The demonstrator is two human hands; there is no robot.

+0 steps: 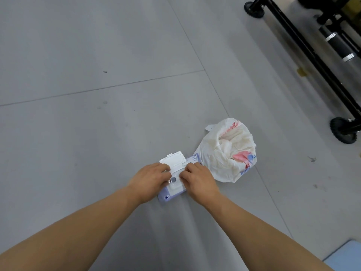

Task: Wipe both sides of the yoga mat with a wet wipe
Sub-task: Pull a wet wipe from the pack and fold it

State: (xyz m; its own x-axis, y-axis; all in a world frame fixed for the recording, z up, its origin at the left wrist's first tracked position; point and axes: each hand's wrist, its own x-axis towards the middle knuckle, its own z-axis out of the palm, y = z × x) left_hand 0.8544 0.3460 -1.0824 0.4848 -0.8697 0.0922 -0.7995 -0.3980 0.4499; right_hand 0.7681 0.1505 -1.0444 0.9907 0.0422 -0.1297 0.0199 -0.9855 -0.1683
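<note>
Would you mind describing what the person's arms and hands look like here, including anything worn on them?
Both forearms are bare right up to the frame's edge: no sleeves show. The left hand and the right hand wear no gloves, and no watch, bracelet or ring shows on what can be seen of either.

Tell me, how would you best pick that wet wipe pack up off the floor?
Probably by the long sides of the wet wipe pack, coming straight down from above. It lies flat on the floor with its lid flipped open and both hands at the opening, so its flat soft body suits fingers pinching across the width, below the lid.
</note>
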